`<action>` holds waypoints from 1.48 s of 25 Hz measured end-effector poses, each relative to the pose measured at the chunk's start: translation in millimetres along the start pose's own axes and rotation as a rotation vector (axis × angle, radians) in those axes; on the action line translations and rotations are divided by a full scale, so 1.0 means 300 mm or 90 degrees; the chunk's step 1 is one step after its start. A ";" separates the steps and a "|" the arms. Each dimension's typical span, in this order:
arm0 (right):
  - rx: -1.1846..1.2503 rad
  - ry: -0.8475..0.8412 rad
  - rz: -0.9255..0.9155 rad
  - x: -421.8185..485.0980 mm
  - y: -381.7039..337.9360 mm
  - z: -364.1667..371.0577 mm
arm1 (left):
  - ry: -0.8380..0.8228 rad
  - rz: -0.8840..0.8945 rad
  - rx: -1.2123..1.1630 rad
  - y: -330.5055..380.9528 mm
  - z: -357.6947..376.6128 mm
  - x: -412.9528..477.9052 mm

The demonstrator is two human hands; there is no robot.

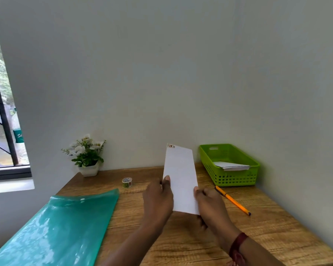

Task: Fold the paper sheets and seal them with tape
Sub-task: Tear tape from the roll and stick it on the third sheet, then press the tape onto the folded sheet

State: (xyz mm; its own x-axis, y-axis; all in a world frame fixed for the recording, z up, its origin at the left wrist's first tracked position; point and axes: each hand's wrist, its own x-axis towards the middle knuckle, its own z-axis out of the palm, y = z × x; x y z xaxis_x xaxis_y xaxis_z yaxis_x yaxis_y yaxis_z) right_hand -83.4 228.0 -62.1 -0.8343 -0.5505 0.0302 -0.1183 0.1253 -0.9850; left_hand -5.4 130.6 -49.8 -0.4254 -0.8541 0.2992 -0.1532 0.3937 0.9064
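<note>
A folded white paper sheet [181, 177] is held upright above the wooden desk [181, 237], with a small piece of patterned tape at its top left corner. My left hand [158, 200] grips its left edge, thumb on the front. My right hand [210, 204] pinches its lower right edge. A small roll of patterned tape [127, 182] lies on the desk to the left of the paper. A green plastic basket [236, 177] at the back right holds another folded white paper [231, 166].
An orange pen [233, 200] lies right of my hands. A teal plastic folder [62, 229] covers the desk's left side. A white pot of white flowers [87, 156] stands at the back left by the wall. A window is at far left.
</note>
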 end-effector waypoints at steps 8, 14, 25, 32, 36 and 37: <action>-0.193 0.244 -0.217 0.183 -0.097 -0.261 | -0.124 0.046 -0.035 0.169 0.222 0.082; -0.316 0.267 -0.189 0.420 -0.166 -0.450 | -0.256 -0.150 -0.188 0.255 0.392 0.212; -0.500 0.149 -0.059 0.707 -0.140 -0.541 | -0.156 -0.158 -0.102 0.215 0.624 0.371; -0.584 0.155 -0.094 0.728 -0.099 -0.501 | -0.107 -0.043 0.090 0.155 0.655 0.427; -0.680 0.180 -0.210 0.641 -0.097 -0.481 | -0.100 0.115 0.220 0.103 0.597 0.412; -0.703 0.185 -0.247 0.611 -0.099 -0.470 | -0.085 0.153 0.246 0.092 0.567 0.402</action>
State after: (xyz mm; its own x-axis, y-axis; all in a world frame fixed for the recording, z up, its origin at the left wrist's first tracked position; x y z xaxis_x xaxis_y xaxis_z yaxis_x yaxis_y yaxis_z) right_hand -308.7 239.7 -3.5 -0.7145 -0.5196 0.4684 -0.6665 0.7092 -0.2300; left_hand -212.7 96.2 -39.6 -0.5962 -0.6827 0.4225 -0.3469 0.6936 0.6313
